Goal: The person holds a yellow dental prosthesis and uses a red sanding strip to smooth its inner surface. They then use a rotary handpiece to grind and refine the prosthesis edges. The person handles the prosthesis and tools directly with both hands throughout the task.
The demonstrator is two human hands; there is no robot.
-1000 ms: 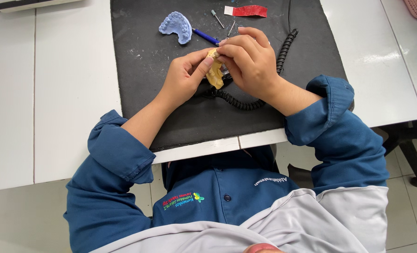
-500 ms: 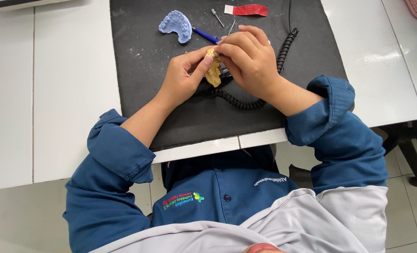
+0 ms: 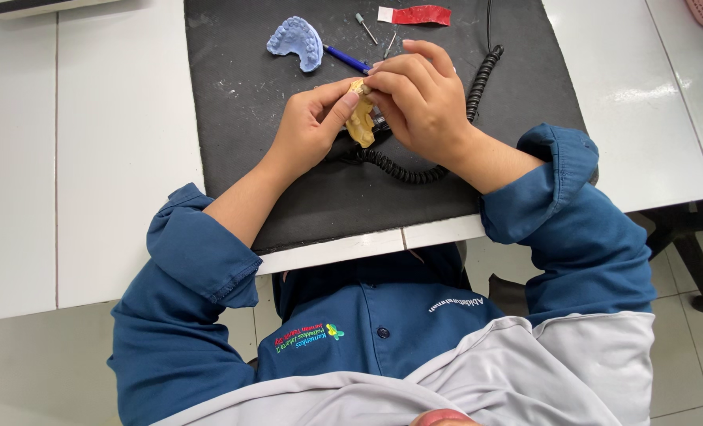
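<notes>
Two hands, left hand (image 3: 308, 130) and right hand (image 3: 418, 102), pinch a yellow dental cast (image 3: 361, 122) above the black mat (image 3: 288, 197); a blue dental cast (image 3: 298, 43) lies near the mat's far edge.

A blue dental cast (image 3: 297, 42) lies beside red strip (image 3: 414, 14).

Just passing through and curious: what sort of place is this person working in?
Probably a dental laboratory bench. Both hands work on a yellow tooth cast over a black mat; a blue tooth cast and small metal burs lie nearby on it.
</notes>
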